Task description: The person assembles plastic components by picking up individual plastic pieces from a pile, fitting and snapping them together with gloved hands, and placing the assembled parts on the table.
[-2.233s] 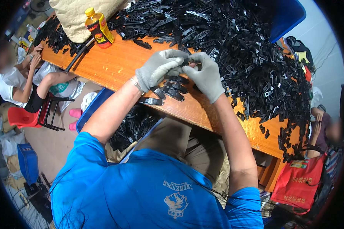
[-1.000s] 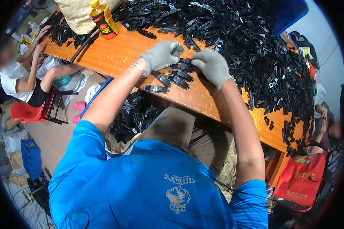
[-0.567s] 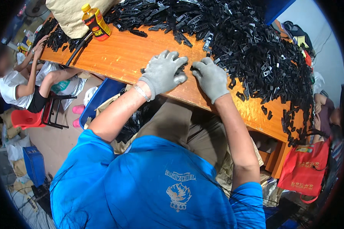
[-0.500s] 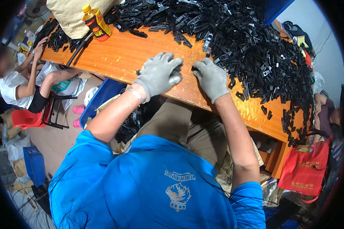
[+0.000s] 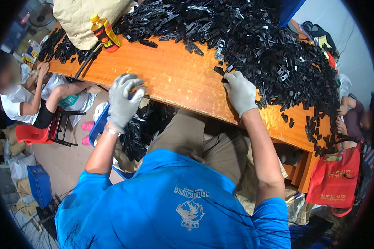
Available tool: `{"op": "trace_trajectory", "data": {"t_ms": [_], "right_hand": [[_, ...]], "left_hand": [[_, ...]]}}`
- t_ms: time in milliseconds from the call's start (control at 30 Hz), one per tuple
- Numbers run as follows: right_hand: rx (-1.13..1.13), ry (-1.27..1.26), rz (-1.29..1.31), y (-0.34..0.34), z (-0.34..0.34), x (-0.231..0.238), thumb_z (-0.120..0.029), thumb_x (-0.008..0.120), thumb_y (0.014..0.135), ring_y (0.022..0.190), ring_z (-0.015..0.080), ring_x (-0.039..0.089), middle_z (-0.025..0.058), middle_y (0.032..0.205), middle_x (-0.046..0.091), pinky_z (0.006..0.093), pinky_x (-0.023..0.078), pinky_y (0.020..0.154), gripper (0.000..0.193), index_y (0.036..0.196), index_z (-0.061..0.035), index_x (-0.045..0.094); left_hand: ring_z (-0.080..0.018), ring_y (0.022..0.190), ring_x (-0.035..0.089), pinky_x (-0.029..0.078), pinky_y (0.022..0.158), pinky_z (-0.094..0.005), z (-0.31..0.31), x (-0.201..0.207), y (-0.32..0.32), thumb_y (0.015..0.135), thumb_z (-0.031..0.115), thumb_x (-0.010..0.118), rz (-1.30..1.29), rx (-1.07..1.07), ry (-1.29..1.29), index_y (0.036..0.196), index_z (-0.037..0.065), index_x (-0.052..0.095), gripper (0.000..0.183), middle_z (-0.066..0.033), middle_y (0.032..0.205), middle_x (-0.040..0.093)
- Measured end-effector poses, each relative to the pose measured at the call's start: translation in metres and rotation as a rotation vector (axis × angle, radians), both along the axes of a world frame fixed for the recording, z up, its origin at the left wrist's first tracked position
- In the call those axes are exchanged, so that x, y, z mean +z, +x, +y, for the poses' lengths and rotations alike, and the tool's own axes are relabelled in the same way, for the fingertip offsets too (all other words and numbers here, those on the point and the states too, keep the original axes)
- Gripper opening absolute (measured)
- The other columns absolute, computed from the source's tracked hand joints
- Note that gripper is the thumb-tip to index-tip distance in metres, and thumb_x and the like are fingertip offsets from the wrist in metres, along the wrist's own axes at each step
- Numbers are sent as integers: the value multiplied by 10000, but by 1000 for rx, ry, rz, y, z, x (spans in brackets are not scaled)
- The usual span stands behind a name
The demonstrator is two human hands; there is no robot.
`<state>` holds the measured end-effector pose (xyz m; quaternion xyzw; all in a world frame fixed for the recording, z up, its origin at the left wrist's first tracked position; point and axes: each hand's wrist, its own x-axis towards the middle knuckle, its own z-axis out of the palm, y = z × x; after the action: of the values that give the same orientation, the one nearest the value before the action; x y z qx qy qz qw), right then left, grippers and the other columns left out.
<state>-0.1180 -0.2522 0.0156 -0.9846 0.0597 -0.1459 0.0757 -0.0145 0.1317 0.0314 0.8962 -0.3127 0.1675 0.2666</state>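
Since the earlier frame, left hand (image 5: pixel 125 99) shifted left, now over blue bin (image 5: pixel 98 126); grip wide, fingers curled. Right hand (image 5: pixel 241 93) on table (image 5: pixel 174 70), narrow, fingertips at black clip (image 5: pixel 219 70) beside heap (image 5: pixel 274 54); cannot tell if holding.

Wkshop | lg pile blk pts (image 5: pixel 270 50) on wood tbl (image 5: pixel 174 62) | blue bin (image 5: pixel 99 125) w/ more | seated co-wkr (image 5: pixel 14 108)

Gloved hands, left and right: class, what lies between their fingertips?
In the head view, only orange wooden tabletop shows between the left hand and right hand.
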Motion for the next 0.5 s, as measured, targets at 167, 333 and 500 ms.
{"op": "trace_trajectory", "data": {"t_ms": [167, 333, 500], "right_hand": [[-35, -19, -148, -5, 1, -15, -202, 762, 945, 895, 328, 726, 92, 1024, 678, 452, 592, 746, 181, 1119, -157, 738], [-2, -6, -220, -9, 3, -23, -221, 688, 980, 863, 303, 721, 100, 1027, 673, 442, 595, 719, 155, 1114, -145, 699], [45, -49, -225, -5, 0, -28, -162, 614, 984, 866, 251, 705, 86, 983, 644, 397, 585, 703, 148, 1112, -113, 670]], "left_hand": [[-369, 1310, 626, 475, 1139, -479, -127, 17, 19, 939, 248, 743, -14, -277, -19, 1197, 86, 756, 305, -150, 1297, 725], [-382, 1462, 494, 401, 1220, -506, -257, 7, 71, 937, 297, 746, -194, -231, 62, 1443, 163, 630, 536, -128, 1503, 603], [-391, 1502, 464, 416, 1208, -544, -309, -7, 119, 918, 368, 732, -184, -181, 209, 1436, 194, 631, 555, -153, 1560, 557]]}}
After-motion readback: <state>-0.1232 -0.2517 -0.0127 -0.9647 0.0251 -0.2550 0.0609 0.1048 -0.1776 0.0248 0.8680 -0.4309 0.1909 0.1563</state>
